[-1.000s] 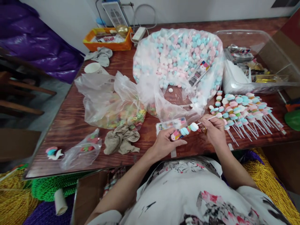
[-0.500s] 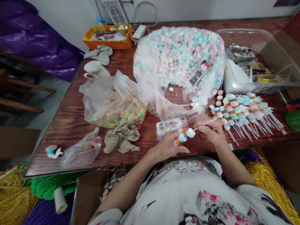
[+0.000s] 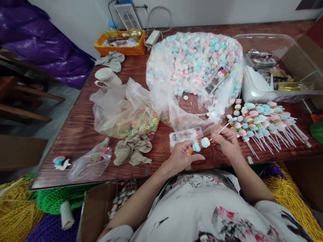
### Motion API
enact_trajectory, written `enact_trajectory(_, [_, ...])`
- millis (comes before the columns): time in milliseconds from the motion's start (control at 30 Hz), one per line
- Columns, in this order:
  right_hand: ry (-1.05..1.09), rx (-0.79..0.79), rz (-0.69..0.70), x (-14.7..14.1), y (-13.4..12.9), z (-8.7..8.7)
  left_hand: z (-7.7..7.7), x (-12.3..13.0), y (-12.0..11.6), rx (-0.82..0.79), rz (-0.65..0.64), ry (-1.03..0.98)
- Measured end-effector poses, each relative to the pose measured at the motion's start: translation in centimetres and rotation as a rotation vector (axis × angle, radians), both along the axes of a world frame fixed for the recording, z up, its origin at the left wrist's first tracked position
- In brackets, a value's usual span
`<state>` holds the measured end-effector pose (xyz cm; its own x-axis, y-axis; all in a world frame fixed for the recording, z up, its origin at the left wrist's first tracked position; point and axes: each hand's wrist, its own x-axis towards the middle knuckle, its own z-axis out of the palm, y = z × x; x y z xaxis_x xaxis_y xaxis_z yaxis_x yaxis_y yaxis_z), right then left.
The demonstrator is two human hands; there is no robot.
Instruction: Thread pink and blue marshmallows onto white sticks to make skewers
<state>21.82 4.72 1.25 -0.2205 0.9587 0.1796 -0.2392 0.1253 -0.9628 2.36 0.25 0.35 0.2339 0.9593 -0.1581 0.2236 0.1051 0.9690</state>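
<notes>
Under the left hand [image 3: 180,156] and the right hand [image 3: 228,141] is a wide brown table [image 3: 80,124]. Past both hands sits a big clear bag [image 3: 161,90] full of pink, blue and white puffs. Far to the right of the right hand is a see-through box [image 3: 254,97]. Nearer, just right of that hand, lies a pile of finished sticks [image 3: 264,116]. Left of the left hand and past it is a smaller bag [image 3: 111,111], and closer in, a crumpled brown cloth [image 3: 132,149]. Between the hands is one candy stick [image 3: 205,143] with blue and white puffs. The left hand curls around its puffy end, thumb poking out. The right hand pinches its thin white end.
</notes>
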Motion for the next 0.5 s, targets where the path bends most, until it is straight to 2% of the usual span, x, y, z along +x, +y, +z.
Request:
enact_trajectory(100, [-0.024,0.002,-0.062,-0.4,-0.5,-0.4,0.2,0.1,-0.1,0.072,-0.059,0.097])
enact_trajectory(200, [-0.033,0.028,-0.03,-1.0,-0.9,-0.4,0.5,0.4,-0.2,0.074,-0.161,0.078])
enact_trajectory(500, [-0.143,0.195,0.061,-1.0,-0.9,-0.3,1.1,-0.8,-0.2,-0.131,-0.19,-0.146])
